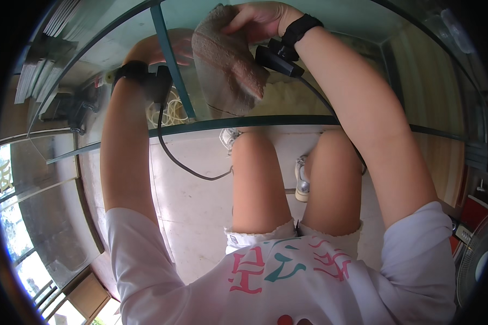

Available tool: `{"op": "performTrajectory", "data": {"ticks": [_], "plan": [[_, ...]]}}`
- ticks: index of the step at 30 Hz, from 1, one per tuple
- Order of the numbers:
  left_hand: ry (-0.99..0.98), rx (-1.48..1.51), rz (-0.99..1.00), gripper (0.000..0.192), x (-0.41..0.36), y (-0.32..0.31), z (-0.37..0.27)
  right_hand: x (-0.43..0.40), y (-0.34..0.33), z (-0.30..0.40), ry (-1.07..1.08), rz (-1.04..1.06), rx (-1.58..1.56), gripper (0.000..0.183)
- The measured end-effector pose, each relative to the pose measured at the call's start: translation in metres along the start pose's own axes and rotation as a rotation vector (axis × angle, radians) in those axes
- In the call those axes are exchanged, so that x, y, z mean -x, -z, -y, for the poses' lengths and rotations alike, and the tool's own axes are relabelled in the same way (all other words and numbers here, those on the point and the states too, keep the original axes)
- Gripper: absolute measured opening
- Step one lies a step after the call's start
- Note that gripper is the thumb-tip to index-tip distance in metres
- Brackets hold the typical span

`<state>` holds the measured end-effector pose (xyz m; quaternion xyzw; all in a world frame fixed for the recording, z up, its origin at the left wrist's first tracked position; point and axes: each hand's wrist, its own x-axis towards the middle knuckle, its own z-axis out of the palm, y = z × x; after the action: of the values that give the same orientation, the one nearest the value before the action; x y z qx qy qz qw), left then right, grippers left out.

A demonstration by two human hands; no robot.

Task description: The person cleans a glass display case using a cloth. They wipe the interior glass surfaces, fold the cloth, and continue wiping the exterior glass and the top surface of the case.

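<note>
My right hand [264, 20] grips the top of a damp-looking grey-brown cloth [227, 61] with a reddish stripe. The cloth hangs down against a large glass panel [309, 91] with dark green edges. To the left of the cloth, my left hand [168, 46] has its fingers apart and pointing towards it. A dark green glass edge [168, 53] crosses in front of the left hand and hides part of it. I cannot tell whether the left fingertips touch the glass. Each wrist wears a black strap with a small black device [278, 61] and a cable.
A coil of pale cord [173, 109] shows near the glass on the left. Glass panes [40, 79] are stacked at the far left. An electric fan [473, 260] stands at the right rim. My legs are before the front glass edge [268, 121], above a pale tiled floor [195, 203].
</note>
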<state>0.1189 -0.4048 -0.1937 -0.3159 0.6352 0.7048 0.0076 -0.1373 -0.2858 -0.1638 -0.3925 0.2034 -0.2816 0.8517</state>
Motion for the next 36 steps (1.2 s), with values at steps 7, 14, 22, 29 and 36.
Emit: {"op": "performTrajectory", "data": {"ticks": [7, 14, 22, 29, 36], "plan": [[0.023, -0.018, -0.027, 0.043, -0.002, 0.018, 0.013, -0.004, 0.008, 0.017, 0.359, -0.076, -0.058, 0.018], [-0.114, -0.295, 0.101, 0.046, -0.008, -0.025, -0.036, 0.003, 0.053, 0.022, 0.517, -0.502, -0.43, 0.015], [-0.497, 0.111, 0.002, 0.035, 0.035, 0.009, -0.033, 0.051, -0.038, -0.014, 0.564, -0.817, -0.342, 0.019], [-0.399, 0.802, 0.364, 0.038, 0.092, 0.017, -0.043, 0.066, -0.071, 0.0, 0.676, -0.787, -0.657, 0.021], [-0.118, 1.219, -0.215, 0.027, 0.136, -0.022, -0.048, 0.094, -0.112, -0.01, 0.669, -0.777, -0.649, 0.024]]}}
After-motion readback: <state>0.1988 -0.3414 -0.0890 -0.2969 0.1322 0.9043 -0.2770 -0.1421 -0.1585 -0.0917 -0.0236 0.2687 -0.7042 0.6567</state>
